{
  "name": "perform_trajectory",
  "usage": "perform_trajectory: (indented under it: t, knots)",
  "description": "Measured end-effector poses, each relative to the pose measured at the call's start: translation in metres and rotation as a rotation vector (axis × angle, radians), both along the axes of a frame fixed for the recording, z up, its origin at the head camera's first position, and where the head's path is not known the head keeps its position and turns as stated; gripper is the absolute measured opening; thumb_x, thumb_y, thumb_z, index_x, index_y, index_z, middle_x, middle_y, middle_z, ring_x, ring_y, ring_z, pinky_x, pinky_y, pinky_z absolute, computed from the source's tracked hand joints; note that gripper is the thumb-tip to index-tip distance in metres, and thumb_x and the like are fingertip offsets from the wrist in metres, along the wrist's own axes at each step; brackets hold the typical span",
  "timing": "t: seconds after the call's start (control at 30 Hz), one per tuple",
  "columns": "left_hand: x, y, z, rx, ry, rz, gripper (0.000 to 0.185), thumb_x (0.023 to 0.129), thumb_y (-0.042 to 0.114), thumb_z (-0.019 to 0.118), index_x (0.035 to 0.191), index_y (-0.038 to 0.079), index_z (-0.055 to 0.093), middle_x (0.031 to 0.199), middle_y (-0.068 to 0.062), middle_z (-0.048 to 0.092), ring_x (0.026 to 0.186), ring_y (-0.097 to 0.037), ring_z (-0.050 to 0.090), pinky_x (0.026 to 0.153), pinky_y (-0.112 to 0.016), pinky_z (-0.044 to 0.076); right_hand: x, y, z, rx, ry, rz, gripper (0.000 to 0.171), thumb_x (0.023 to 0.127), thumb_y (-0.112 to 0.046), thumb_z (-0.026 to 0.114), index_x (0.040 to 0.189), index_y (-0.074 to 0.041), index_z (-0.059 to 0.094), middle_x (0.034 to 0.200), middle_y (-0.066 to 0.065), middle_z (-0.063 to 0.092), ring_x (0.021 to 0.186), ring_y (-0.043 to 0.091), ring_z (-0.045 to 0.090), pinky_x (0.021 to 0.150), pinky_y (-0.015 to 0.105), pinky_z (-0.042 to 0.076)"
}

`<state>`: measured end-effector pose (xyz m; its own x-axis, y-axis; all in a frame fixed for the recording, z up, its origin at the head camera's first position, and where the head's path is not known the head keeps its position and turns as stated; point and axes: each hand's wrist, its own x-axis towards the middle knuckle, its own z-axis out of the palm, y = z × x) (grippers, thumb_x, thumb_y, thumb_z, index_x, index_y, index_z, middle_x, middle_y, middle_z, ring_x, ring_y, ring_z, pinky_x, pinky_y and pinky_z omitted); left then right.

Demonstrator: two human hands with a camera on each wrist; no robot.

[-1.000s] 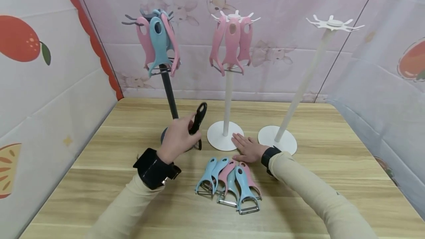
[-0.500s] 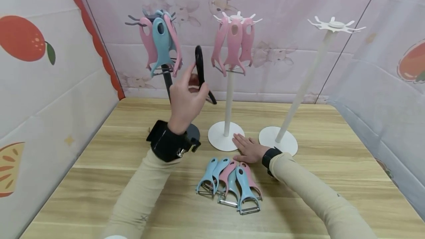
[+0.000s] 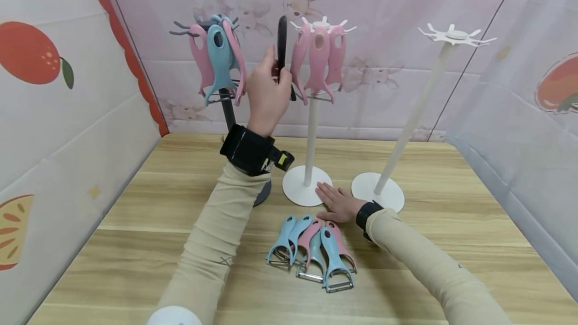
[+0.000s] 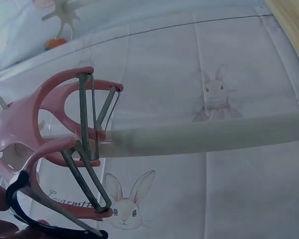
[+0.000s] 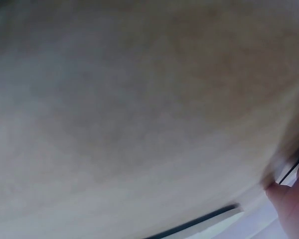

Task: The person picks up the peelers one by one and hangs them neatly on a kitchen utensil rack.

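My left hand (image 3: 267,95) pinches a black peeler (image 3: 282,39) between thumb and fingers, handle up, just left of the middle white stand's hooks (image 3: 324,23). Three pink peelers (image 3: 317,61) hang from those hooks; the left wrist view shows their blades, with the black peeler (image 4: 11,199) close beside the nearest one. My right hand (image 3: 339,204) lies with its fingers extended on the round white base (image 3: 295,189) of that stand. In front of it on the table, several blue and pink peelers (image 3: 333,252) lie in an overlapping pile.
A dark stand (image 3: 228,109) on the left carries pink and blue peelers (image 3: 220,59), and my left arm partly covers its base. On the right, a white stand (image 3: 415,109) with bare hooks leans on its round base. Printed cloth walls (image 3: 384,99) enclose the wooden table (image 3: 149,214).
My left hand has lifted the black peeler from near the dark stand's base, upward and rightward to the middle stand's hooks. My right hand has stayed on the base.
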<state>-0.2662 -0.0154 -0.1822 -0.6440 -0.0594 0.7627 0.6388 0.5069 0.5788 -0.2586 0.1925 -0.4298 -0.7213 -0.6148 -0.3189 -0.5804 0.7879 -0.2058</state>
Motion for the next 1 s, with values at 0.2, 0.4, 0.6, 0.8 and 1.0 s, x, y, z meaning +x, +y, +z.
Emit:
perform_trajectory:
  t: [0.2, 0.4, 0.6, 0.8, 1.0]
  knots:
    - [-0.003, 0.004, 0.005, -0.028, -0.009, 0.019, 0.024, 0.09, 0.001, 0.046, 0.109, -0.005, 0.058, 0.093, -0.018, 0.065, 0.076, -0.024, 0.059, 0.065, -0.025, 0.043, -0.001, -0.001, -0.001, 0.024, 0.008, 0.007, 0.075, 0.095, -0.045, 0.036, 0.145, -0.001, 0.003, 0.151, 0.015, -0.004, 0.137, 0.028, -0.003, 0.107, 0.05, 0.01]
    - [-0.009, 0.005, 0.003, -0.046, -0.044, 0.013, 0.036, 0.09, 0.0, 0.046, 0.125, -0.002, 0.053, 0.105, -0.017, 0.063, 0.085, -0.022, 0.058, 0.071, -0.027, 0.043, -0.001, -0.003, 0.0, 0.009, -0.005, 0.013, 0.075, 0.095, -0.046, 0.036, 0.145, 0.0, 0.004, 0.151, 0.017, -0.004, 0.137, 0.029, -0.003, 0.107, 0.051, 0.009]
    - [-0.013, 0.008, -0.002, -0.059, -0.056, 0.002, 0.04, 0.092, 0.001, 0.045, 0.132, 0.0, 0.046, 0.112, -0.016, 0.061, 0.093, -0.021, 0.058, 0.076, -0.025, 0.044, 0.001, -0.003, 0.002, -0.005, -0.007, 0.014, 0.075, 0.095, -0.045, 0.036, 0.145, 0.002, 0.005, 0.15, 0.018, -0.002, 0.137, 0.031, -0.002, 0.106, 0.052, 0.009]
    - [-0.014, 0.008, -0.009, -0.052, -0.024, -0.015, 0.041, 0.092, 0.002, 0.044, 0.133, -0.002, 0.043, 0.117, -0.018, 0.058, 0.104, -0.023, 0.056, 0.087, -0.027, 0.043, -0.002, -0.002, -0.001, 0.014, -0.001, -0.006, 0.075, 0.095, -0.047, 0.036, 0.146, -0.002, 0.003, 0.151, 0.015, -0.004, 0.137, 0.028, -0.004, 0.107, 0.051, 0.008]
    - [-0.009, 0.007, -0.019, -0.028, -0.108, -0.006, 0.048, 0.093, 0.008, 0.044, 0.138, -0.002, 0.033, 0.126, -0.018, 0.052, 0.118, -0.024, 0.048, 0.097, -0.028, 0.036, -0.001, -0.001, 0.001, -0.003, -0.002, -0.002, 0.074, 0.095, -0.044, 0.038, 0.145, 0.0, 0.005, 0.151, 0.017, -0.003, 0.137, 0.031, -0.002, 0.106, 0.052, 0.009]
